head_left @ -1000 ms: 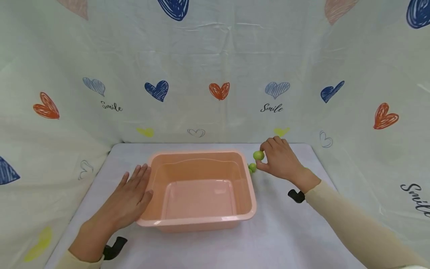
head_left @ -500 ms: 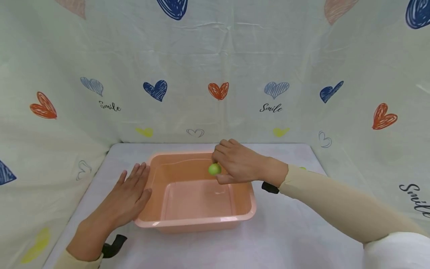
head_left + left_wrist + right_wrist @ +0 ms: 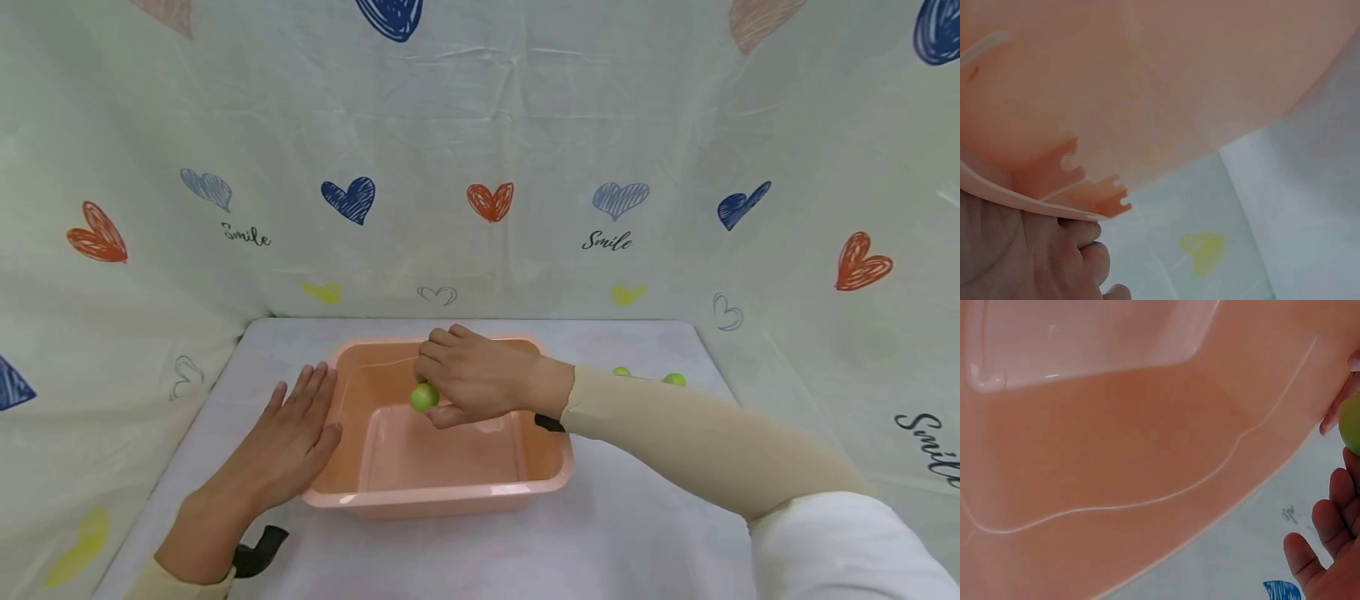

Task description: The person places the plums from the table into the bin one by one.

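Observation:
A pink plastic basin (image 3: 442, 492) stands on the white-covered table. My right hand (image 3: 476, 375) is over the basin, pinching a small round green fruit (image 3: 424, 397) between thumb and fingers. The right wrist view catches the same green fruit (image 3: 1350, 424) at its right edge, with the basin's inner wall (image 3: 1116, 444) filling most of the frame. My left hand (image 3: 288, 446) rests flat along the basin's left rim, fingers straight. From below, the left wrist view shows the left fingers (image 3: 1079, 256) against the underside of the rim (image 3: 1035, 206).
Two green fruits, one (image 3: 675, 379) and another (image 3: 621, 372) partly hidden by the right sleeve, lie on the table right of the basin. A pale curtain (image 3: 420, 125) printed with hearts surrounds the table's back and sides.
My right hand has carried the green fruit leftward from beside the basin's right rim to over its middle. Green fruits on the right now show past the sleeve. The left hand stays put.

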{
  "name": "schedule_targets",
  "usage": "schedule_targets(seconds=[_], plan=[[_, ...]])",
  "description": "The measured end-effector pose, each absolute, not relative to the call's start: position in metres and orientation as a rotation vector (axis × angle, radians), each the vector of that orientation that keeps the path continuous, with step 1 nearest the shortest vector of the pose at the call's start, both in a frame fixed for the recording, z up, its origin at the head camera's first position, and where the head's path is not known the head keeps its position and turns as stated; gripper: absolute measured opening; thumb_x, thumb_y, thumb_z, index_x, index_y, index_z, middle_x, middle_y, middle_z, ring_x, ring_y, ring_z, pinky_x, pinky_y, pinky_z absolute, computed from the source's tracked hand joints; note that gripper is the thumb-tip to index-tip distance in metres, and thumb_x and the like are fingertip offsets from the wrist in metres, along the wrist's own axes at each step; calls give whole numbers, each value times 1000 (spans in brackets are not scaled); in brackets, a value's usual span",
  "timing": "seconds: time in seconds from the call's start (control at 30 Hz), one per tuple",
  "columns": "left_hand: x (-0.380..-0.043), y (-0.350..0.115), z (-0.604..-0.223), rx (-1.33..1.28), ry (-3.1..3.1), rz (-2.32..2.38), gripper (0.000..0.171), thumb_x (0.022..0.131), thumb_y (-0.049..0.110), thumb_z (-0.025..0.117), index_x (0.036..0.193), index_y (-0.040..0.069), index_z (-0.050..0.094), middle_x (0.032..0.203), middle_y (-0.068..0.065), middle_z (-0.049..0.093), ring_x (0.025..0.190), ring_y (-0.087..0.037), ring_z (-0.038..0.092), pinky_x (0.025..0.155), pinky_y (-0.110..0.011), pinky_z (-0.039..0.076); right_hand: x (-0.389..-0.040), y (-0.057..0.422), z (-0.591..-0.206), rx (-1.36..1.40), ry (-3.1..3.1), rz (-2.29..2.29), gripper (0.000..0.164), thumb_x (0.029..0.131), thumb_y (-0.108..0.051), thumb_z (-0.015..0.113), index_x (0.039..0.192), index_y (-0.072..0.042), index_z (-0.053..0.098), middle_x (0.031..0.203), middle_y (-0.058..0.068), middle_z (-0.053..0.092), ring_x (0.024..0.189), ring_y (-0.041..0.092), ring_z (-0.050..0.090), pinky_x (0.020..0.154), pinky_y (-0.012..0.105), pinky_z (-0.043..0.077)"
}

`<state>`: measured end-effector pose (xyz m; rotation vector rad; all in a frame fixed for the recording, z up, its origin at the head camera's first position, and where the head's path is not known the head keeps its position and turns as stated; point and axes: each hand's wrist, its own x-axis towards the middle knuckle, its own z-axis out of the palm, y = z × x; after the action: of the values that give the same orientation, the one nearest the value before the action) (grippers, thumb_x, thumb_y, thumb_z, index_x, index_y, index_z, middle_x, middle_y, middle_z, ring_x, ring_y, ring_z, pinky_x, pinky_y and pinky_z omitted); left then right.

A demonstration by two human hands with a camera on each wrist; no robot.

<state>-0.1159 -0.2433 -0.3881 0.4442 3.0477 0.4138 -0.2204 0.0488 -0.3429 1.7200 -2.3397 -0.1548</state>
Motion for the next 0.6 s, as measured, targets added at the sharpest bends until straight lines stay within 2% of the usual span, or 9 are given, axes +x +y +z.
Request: schedule_targets(seconds=[0.23,0.6], plan=[[-115,-240,-388,426,3062,384,69,111,31,40,165,-7,19,173,-27,18,162,-45,15,129,-65,14,-221,31,-358,1767,-2261,-270,33,104,-50,47,107,-19,59,100,-7,59,95,14,50,82,28,42],[-114,-235,-387,432,3077,348,69,109,29,42,164,-8,23,172,-27,22,161,-46,19,128,-65,17,-221,16,-387,1793,-2217,-393,36,104,-52,45,106,-21,62,103,-8,62,99,14,55,85,29,48]])
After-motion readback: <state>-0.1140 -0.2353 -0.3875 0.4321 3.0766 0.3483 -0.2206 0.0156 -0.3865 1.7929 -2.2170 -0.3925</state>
